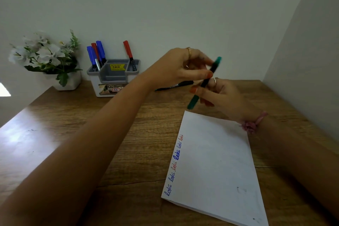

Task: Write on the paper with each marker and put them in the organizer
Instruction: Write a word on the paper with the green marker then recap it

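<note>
— What lies nearest you on the table (55, 143)?

— One sheet of paper (216, 161), turned askew toward the near right corner, its near end running past the table's near edge. Six small words in blue and red run along its left edge; the rest is bare. Left of it, wood stays open out to the left edge.

— And the hands?

— Both are raised above the paper's far corner. The right hand (222, 95) grips a green marker (203, 83) at its lower part, fingers curled round it; the left hand (180, 69) pinches the upper part. The marker tilts, cap end blurred.

— Anything behind?

— One black marker (174, 85) lies flat beyond the hands. By the far edge stands one organizer (112, 79): three blue and two red markers upright inside. One pot of white flowers (47, 57) occupies the far left corner.
</note>
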Tool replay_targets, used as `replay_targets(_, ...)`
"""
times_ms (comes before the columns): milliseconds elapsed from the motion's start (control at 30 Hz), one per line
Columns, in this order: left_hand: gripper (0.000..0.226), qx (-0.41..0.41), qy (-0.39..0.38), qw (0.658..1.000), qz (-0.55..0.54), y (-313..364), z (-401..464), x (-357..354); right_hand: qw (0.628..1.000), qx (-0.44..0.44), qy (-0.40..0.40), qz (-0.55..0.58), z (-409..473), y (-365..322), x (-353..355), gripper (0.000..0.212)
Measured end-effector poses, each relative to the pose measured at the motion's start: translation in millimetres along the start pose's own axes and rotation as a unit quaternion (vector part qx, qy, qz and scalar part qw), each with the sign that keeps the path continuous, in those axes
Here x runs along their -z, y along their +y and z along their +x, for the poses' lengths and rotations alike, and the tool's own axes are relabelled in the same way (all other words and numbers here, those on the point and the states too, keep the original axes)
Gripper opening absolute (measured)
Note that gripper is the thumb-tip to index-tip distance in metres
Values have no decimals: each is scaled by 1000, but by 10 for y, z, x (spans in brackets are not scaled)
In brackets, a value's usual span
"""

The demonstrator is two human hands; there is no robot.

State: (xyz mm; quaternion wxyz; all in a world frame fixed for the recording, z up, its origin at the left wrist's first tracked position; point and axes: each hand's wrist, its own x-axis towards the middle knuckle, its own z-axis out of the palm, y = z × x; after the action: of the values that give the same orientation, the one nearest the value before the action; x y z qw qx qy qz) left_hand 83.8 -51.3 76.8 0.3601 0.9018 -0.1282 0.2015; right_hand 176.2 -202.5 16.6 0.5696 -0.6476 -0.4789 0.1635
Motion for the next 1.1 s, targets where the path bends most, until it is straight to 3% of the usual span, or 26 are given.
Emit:
replay_targets(100, 41, 47, -63, 995, 65, -71, -13, -57, 998, -19, 35, 42, 11, -4, 84, 15)
replay_targets(200, 30, 100, -145, 975, 139, -208, -44, -143, 989, -61, 57, 119, 14, 12, 134, 22)
replay_targets(433, 25, 103, -137, 978, 121, -368, -51, -252, 969, -112, -17, 222, -1, 12, 88, 33)
replay_targets(600, 26, 105, -74, 986, 102, -470, -132, -250, 956, -131, -95, 246, -46, -4, 36, 34)
replay_targets(733, 46, 116, -39, 989, 88, -569, -194, -240, 954, -147, -126, 228, -49, 11, 34, 38)
replay_targets(867, 26, 172, -38, 984, 11, -692, -330, -191, 961, -138, -101, 216, -49, 37, 45, 35)
replay_targets(967, 29, 214, -68, 974, -24, -773, -382, -187, 973, -116, -62, 188, -65, 37, 21, 22)
replay_targets(1100, 33, 217, -80, 972, -49, -772, -349, -274, 985, -81, -132, 76, -101, 40, -87, 10)
